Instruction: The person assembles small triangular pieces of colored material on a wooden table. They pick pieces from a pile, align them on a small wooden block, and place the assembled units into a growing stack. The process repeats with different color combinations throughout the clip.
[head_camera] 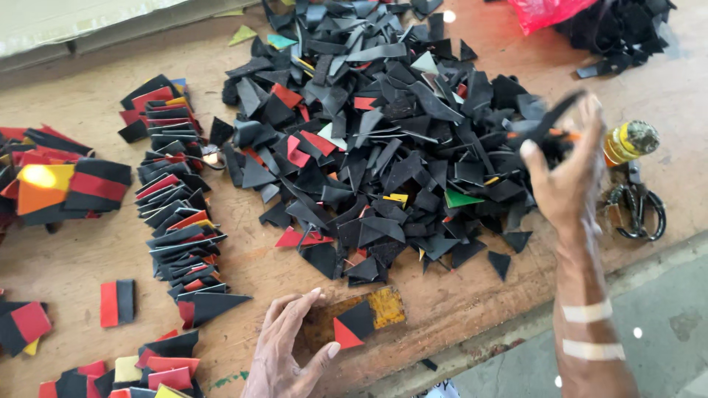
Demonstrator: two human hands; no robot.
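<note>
The right hand (564, 177) pinches a blurred black triangular scrap (549, 121) above the scrap pile (383, 147); the left hand (284, 354), fingers released, rests on the table (88, 258) beside a red-and-black piece (352, 326).

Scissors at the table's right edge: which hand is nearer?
Right. The right hand is raised just left of the scissors; the left hand rests far away, near the bottom centre.

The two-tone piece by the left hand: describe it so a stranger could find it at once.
Start at the big heap of black offcuts and drop to the table's near edge. Beside the left hand lies a rusty yellow metal plate; on it sits the black square with a red triangular corner, alone.
</note>
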